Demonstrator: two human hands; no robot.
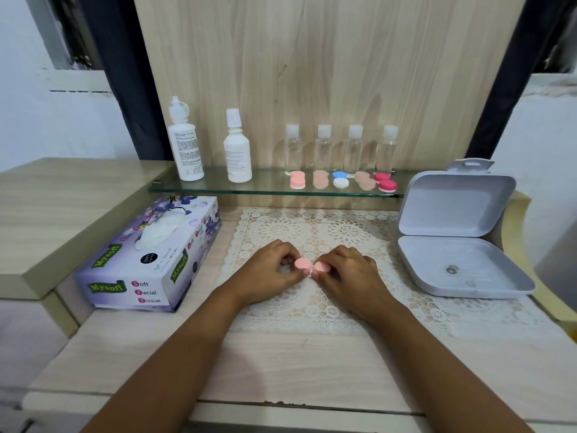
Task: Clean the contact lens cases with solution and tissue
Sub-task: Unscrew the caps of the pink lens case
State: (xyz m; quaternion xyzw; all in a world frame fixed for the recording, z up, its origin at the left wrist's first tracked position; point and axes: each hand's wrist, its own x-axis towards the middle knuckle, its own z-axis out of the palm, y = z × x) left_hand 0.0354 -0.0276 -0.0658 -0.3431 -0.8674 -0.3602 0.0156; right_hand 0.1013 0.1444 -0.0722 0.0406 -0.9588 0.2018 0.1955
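Observation:
A pink contact lens case [303, 264] with two round caps rests on the lace mat [343, 232] in the middle of the table. My left hand [271, 270] pinches its left cap and my right hand [346, 273] pinches its right cap [321, 266]. Several more lens cases sit on the glass shelf [218, 187]: pink [297, 180], beige [321, 179], blue and white [340, 179], beige [365, 181], red [385, 181]. Two white solution bottles [185, 145] [237, 151] stand on the shelf's left. A tissue box [153, 257] lies left of the mat.
Several small clear bottles with white caps [340, 148] stand behind the cases against the wood back panel. An open grey plastic box [459, 242] sits at the right on the mat. A lower side table [46, 214] adjoins at the left.

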